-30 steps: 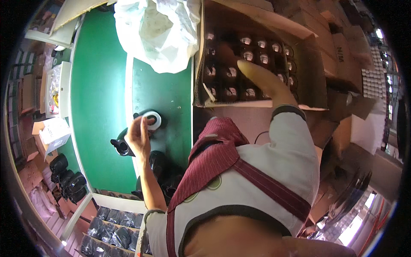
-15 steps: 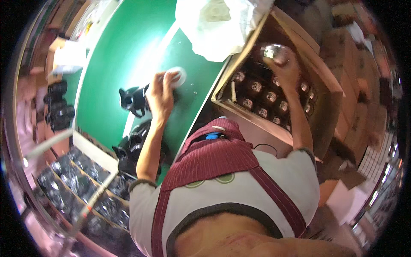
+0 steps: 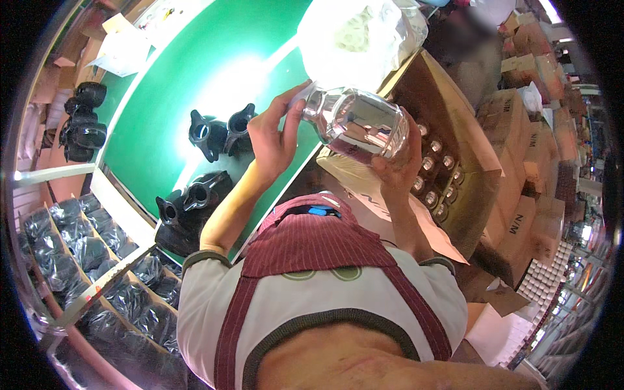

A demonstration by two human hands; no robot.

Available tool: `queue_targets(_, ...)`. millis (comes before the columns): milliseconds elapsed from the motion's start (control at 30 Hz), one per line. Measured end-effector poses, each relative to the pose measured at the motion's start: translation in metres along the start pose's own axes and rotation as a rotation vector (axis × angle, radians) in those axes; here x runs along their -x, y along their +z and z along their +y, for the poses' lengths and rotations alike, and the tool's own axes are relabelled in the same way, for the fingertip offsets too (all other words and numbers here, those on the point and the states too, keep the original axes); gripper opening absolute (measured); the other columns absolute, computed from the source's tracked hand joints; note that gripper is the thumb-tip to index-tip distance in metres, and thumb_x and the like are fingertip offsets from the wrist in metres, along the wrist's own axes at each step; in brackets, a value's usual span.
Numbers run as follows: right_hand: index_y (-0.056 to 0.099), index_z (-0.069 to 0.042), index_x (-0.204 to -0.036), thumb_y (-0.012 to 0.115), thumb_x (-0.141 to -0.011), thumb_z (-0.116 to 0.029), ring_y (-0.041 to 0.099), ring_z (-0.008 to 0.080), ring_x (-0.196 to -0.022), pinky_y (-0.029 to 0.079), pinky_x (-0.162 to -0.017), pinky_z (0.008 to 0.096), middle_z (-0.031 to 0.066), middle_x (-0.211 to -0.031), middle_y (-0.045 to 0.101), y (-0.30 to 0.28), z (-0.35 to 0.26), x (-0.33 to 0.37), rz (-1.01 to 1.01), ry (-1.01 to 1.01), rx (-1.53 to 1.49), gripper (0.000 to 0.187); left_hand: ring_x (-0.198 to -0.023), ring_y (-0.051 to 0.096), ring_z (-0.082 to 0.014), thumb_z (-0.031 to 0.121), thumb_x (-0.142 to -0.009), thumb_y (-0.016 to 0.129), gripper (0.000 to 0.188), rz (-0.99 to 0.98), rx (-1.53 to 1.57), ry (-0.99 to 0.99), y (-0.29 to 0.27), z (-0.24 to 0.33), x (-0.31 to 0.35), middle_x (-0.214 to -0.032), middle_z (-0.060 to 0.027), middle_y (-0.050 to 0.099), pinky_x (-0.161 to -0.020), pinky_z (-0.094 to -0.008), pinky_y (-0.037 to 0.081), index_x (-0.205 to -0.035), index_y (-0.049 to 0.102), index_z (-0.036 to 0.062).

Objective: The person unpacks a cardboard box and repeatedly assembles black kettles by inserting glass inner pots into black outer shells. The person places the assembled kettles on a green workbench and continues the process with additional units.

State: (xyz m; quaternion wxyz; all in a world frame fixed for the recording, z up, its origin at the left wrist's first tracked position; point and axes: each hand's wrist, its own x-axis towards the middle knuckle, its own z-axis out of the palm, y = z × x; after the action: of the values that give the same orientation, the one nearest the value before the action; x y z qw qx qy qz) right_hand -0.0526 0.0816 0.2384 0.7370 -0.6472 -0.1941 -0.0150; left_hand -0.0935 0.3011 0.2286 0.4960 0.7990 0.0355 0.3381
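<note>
My right hand (image 3: 402,162) grips the base end of a silvery glass flask liner (image 3: 364,123), which lies tilted with its neck toward my left hand. At the neck, my left hand (image 3: 276,133) pinches a thin whitish ring (image 3: 303,95) between thumb and fingers. Whether the ring sits on the neck or just touches it, I cannot tell. Below the liner stands an opened cardboard box (image 3: 468,214) holding several more liners (image 3: 428,164). Left of my left hand, black jug bodies with spouts (image 3: 207,135) stand on the green table (image 3: 146,146).
A white plastic bag (image 3: 318,39) with pale rings inside lies at the table's far end. More black jug bodies (image 3: 205,192) stand beside my left forearm. A divided carton of bagged black items (image 3: 91,250) is at lower left. Stacked cardboard boxes (image 3: 513,143) line the right.
My right hand has brought the liner left from above the box to my left hand. My left hand has moved right, away from the black jug bodies, with the ring.
</note>
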Motion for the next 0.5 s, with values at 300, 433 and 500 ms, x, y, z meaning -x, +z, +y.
queue_targets(300,0.038,-0.001,-0.144,0.078,-0.082,-0.044,0.052,0.0272,-0.128,0.043,-0.110,0.0424,0.0145,-0.136,0.053,0.016,0.011,0.029,0.089,0.150,-0.290,0.085,-0.118,0.059,-0.0267,0.006,-0.086,0.071,0.042,-0.096,0.347,0.118,-0.015,-0.004,0.006,-0.132,-0.0170,0.061,-0.100,-0.0370,0.045,-0.127,0.064,0.0026)
queue_targets(433,0.033,-0.007,-0.149,0.053,-0.095,-0.054,0.054,0.0323,-0.129,0.049,-0.108,0.0483,0.0155,-0.144,0.049,0.031,0.002,0.032,-0.037,0.545,-0.519,0.074,-0.132,0.047,-0.0289,0.002,-0.088,0.066,0.048,-0.136,0.428,0.074,-0.014,-0.020,0.012,-0.141,-0.0139,0.053,-0.110,-0.0407,0.036,-0.135,0.058,0.0021)
queue_targets(500,0.033,-0.008,-0.149,0.052,-0.095,-0.053,0.053,0.0318,-0.129,0.049,-0.108,0.0480,0.0152,-0.144,0.048,0.035,0.007,0.034,-0.035,0.563,-0.554,0.073,-0.140,0.040,-0.0281,0.007,-0.094,0.060,0.047,-0.209,0.139,0.164,-0.019,-0.016,0.014,-0.147,-0.0148,0.048,-0.115,-0.0419,0.031,-0.139,0.052,0.0034)
